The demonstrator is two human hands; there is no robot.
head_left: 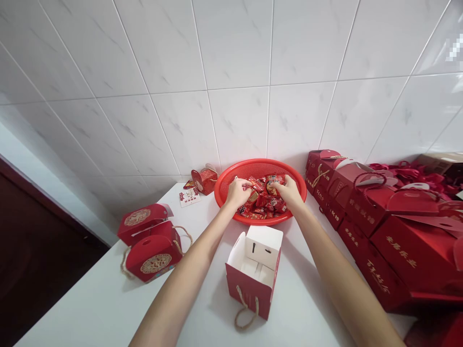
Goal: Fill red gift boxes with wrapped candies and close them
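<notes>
My left hand reaches into the red plastic basket, its fingers pinched at the edge of a small red snack packet. Over the basket's right side, my right hand grips another red snack packet between thumb and fingers. Several more shiny red packets lie in a heap below both hands. Between my forearms stands an open red gift box with a white inside. Its lid flaps are up, a rope handle hangs down its front, and its visible floor is bare.
Two red boxes with round gold emblems stand on the white table at left. A small red box and a printed card lie behind. Red boxes are stacked along the right. A tiled wall closes the back.
</notes>
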